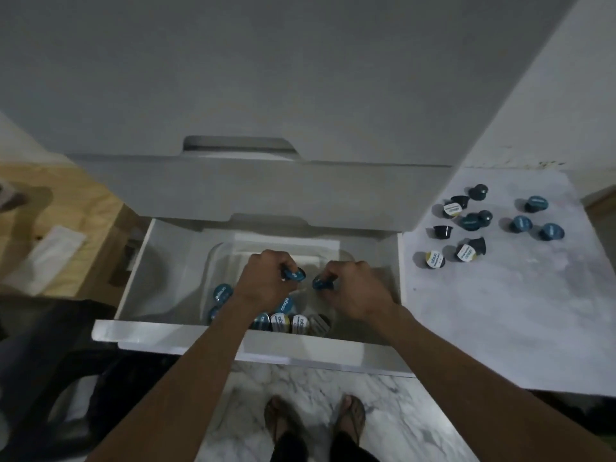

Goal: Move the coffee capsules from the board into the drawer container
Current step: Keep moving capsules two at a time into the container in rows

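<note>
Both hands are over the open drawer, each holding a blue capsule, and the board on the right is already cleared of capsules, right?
Not quite. The head view shows the left hand and right hand each holding a blue capsule over the drawer, but the board still carries about a dozen capsules.

open white drawer (133, 281) centre; clear plastic container (213, 261) inside w/ round foil-lidded capsules (283, 320) at near end. white marble board (500, 311) right, more dark capsules (466, 225) on far part.

Capsule lids (279, 321) carry small white print, too blurred to read.
</note>
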